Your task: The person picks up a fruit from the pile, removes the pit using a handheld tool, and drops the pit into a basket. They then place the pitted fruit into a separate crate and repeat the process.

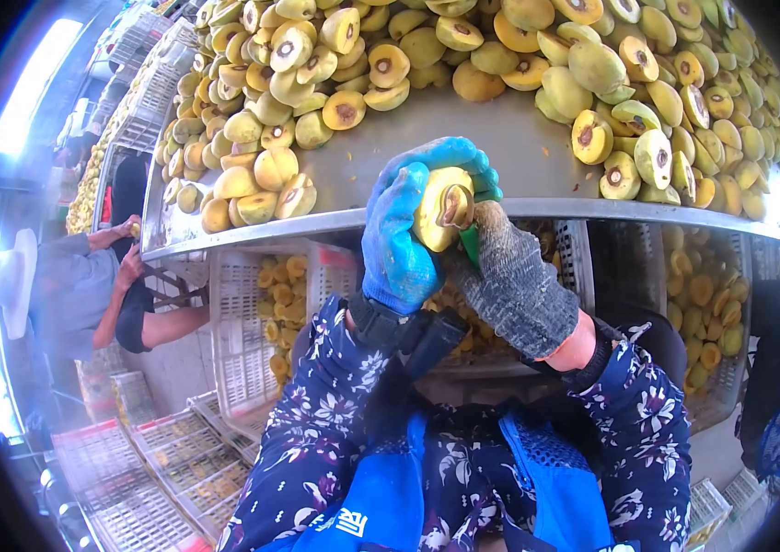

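My left hand, in a blue rubber-coated glove, cups a yellow peach half above the table's near edge. The cut face, with a brown pit area, is turned towards my right hand. My right hand, in a grey knitted glove, is closed around a green handle right beside the peach. Most of that tool is hidden by the glove and the fruit, so its working end cannot be made out. Many peach halves are heaped on the metal table ahead.
Below the table edge stand plastic crates with peach halves, and another crate of halves is at the right. A person in a hat works at the left. Stacked white crates lie on the floor at lower left.
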A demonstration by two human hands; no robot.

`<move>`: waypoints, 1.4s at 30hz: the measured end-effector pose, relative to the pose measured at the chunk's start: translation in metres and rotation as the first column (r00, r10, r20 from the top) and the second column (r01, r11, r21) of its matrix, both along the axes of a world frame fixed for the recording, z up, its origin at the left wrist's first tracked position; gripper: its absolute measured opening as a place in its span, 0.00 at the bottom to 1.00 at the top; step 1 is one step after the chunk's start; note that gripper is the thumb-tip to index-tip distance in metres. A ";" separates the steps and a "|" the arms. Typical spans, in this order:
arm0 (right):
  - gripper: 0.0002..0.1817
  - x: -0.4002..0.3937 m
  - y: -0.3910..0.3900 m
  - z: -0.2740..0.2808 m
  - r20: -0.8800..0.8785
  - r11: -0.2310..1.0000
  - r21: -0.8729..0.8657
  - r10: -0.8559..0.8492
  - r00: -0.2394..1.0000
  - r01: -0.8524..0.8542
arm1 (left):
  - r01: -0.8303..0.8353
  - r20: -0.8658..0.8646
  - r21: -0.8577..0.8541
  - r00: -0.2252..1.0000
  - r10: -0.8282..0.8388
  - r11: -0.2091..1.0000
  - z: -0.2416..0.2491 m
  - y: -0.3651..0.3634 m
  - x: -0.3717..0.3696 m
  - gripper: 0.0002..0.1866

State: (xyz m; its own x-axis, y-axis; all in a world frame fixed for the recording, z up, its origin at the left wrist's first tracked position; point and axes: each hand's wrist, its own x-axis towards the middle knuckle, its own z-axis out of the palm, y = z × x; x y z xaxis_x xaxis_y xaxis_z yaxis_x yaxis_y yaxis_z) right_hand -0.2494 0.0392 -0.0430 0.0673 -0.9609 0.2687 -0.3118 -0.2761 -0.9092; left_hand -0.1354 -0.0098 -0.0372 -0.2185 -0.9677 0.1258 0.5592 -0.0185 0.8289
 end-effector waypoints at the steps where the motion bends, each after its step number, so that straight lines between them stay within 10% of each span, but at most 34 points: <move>1: 0.18 -0.002 0.002 0.001 -0.082 0.999 0.039 0.027 0.996 -0.023 | 0.000 0.001 0.006 1.000 0.000 1.000 -0.001 0.000 0.001 0.24; 9: 0.21 -0.005 0.008 -0.016 -0.137 0.993 0.078 0.094 0.986 -0.084 | 0.219 0.384 -0.053 0.905 -0.183 0.974 -0.008 -0.009 0.025 0.25; 12: 0.20 0.000 0.001 -0.004 -0.050 0.989 0.146 0.023 0.998 -0.015 | 0.045 -0.019 0.139 0.999 -0.043 0.989 0.024 0.002 -0.002 0.23; 16: 0.19 0.002 0.002 -0.004 0.003 0.977 0.203 0.064 0.998 -0.063 | -0.019 0.227 -0.042 0.974 0.028 0.999 0.012 0.005 0.001 0.24; 24: 0.26 0.000 0.015 -0.001 -0.046 0.912 0.390 0.159 0.986 -0.129 | 0.093 0.167 0.243 0.976 -0.136 0.966 0.021 0.008 0.008 0.14; 42: 0.35 -0.009 0.031 -0.009 0.116 0.804 0.495 0.316 0.942 -0.331 | 0.310 0.426 0.242 0.817 -0.388 0.919 0.008 0.001 0.022 0.12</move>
